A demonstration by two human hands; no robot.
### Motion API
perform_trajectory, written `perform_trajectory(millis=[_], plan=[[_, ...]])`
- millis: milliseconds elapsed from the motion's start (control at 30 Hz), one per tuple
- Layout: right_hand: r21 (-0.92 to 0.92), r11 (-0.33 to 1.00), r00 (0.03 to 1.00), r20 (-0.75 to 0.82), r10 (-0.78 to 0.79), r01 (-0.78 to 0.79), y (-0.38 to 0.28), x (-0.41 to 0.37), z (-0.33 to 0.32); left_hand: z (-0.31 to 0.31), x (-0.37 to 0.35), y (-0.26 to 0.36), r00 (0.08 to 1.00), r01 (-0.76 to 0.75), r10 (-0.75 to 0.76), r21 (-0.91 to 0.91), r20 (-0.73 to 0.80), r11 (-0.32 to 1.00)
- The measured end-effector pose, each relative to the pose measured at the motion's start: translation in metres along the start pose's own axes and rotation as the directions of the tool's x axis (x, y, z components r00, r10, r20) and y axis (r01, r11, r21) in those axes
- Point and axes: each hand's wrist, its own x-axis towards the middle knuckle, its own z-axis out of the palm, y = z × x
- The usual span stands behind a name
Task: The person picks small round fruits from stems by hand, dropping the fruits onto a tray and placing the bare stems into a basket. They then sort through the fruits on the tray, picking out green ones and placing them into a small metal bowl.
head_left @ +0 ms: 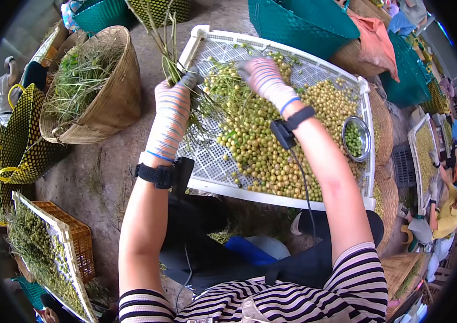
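My left hand [172, 105], in a striped glove, is closed around a bunch of thin green stems [170, 51] at the left end of a white mesh tray [271, 198]. The stems stick up above the fist, and their finer ends hang down over the mesh. My right hand [266, 78], gloved too, is above the far part of the tray; its fingers are smeared by motion, and any grip is hidden. Small round yellow-green fruits [271, 145] cover much of the tray. A metal bowl [367, 134] of greener fruits rests on them at the right.
Left of the tray, a wicker basket [126, 86] holds stripped stems. A black-and-yellow woven basket [26, 134] stands beyond it, with another fruit-laden tray [69, 253] below. Teal baskets [303, 27] line the far side. At the right, a person in yellow [449, 212] sits by another tray.
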Motion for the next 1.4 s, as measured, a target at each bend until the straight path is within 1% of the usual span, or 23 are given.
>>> perform_trajectory(millis=[67,133,167,233,267,300,333,400,467,533,600,800,867,900,933,1000,1033,1067,1133,1167,1267,1300,1400], plan=[[-0.176,0.984,0.994,0.102,0.045,-0.026,-0.016,0.011,0.016,-0.001,0.001,0.001,1.000,-0.004,0.003,-0.021,-0.005,1.000],[-0.280,0.960,0.923,0.361,0.130,-0.025,-0.017,0.019,0.026,-0.007,0.005,-0.005,0.999,-0.021,0.022,0.021,-0.035,1.000],[-0.197,0.977,0.937,0.321,0.138,-0.077,-0.014,0.017,0.024,-0.010,0.004,-0.001,0.999,0.025,-0.020,0.139,-0.036,0.990],[-0.007,0.984,0.966,0.190,0.176,-0.178,-0.004,0.008,0.007,-0.011,0.003,0.004,0.996,0.069,-0.057,0.194,-0.069,0.979],[0.205,0.939,0.961,0.071,0.267,-0.276,0.005,0.003,0.004,-0.011,0.004,0.004,0.991,0.118,-0.096,0.248,-0.097,0.962],[0.427,0.871,0.963,0.003,0.268,-0.244,0.015,-0.004,-0.003,-0.011,0.010,-0.002,0.994,0.094,-0.087,0.115,-0.060,0.989],[0.622,0.761,0.955,-0.069,0.288,-0.185,0.026,-0.009,-0.012,-0.009,0.011,-0.008,0.995,0.093,-0.088,0.109,-0.057,0.990],[0.827,0.548,0.939,-0.080,0.335,-0.125,0.032,-0.020,-0.038,0.009,0.004,0.000,0.995,0.094,-0.094,-0.012,0.020,0.995],[0.899,0.416,0.945,-0.005,0.327,-0.139,0.032,-0.038,-0.057,0.022,0.000,0.003,0.990,0.029,-0.026,-0.014,0.139,0.999],[0.760,0.632,0.968,-0.018,0.251,-0.150,0.022,-0.058,-0.073,0.042,-0.009,0.006,0.975,0.030,-0.011,-0.081,0.221,0.996],[0.770,0.586,0.963,0.141,0.228,-0.252,0.015,-0.074,-0.074,0.059,-0.014,0.007,0.968,0.030,-0.006,-0.093,0.249,0.995],[0.655,0.711,0.958,0.272,0.093,-0.255,0.009,-0.107,-0.081,0.079,-0.022,-0.009,0.932,0.059,-0.056,0.002,0.358,0.998],[0.905,0.421,0.995,0.014,0.098,-0.054,0.002,-0.113,-0.078,0.080,-0.024,-0.007,0.919,0.063,-0.088,0.079,0.385,0.995],[0.939,0.339,0.992,0.008,0.130,-0.052,0.000,-0.112,-0.077,0.081,-0.027,-0.006,0.904,0.012,-0.063,0.122,0.422,0.993],[0.940,0.337,0.991,0.010,0.137,-0.056,-0.001,-0.109,-0.075,0.083,-0.030,-0.005,0.886,-0.039,-0.042,0.163,0.461,0.986],[0.746,0.646,0.966,0.254,-0.053,-0.161,-0.004,-0.101,-0.074,0.085,-0.034,-0.005,0.875,-0.043,-0.039,0.158,0.482,0.987],[0.745,0.617,0.932,0.360,-0.049,-0.256,-0.008,-0.101,-0.073,0.085,-0.034,-0.005,0.879,-0.060,-0.020,0.152,0.477,0.986],[0.746,0.613,0.931,0.363,-0.043,-0.262,-0.010,-0.104,-0.072,0.085,-0.035,-0.002,0.882,-0.077,-0.001,0.146,0.470,0.986],[0.668,0.649,0.917,0.377,0.127,-0.364,-0.015,-0.112,-0.071,0.080,-0.034,0.001,0.906,-0.095,0.006,0.188,0.423,0.978],[0.708,0.633,0.943,0.312,0.120,-0.315,0.000,-0.117,-0.031,0.078,-0.034,0.002,0.919,-0.087,0.003,0.196,0.393,0.977],[0.650,0.691,0.947,0.255,0.194,-0.316,0.004,-0.136,-0.026,0.080,-0.038,0.009,0.943,-0.064,-0.008,0.203,0.334,0.977],[0.641,0.742,0.980,0.107,0.165,-0.195,0.005,-0.142,-0.020,0.079,-0.037,0.007,0.949,-0.064,0.004,0.180,0.316,0.982],[0.501,0.844,0.966,0.249,0.071,-0.191,0.018,-0.147,-0.023,0.078,-0.028,-0.001,0.960,-0.059,0.041,0.058,0.276,0.997]])
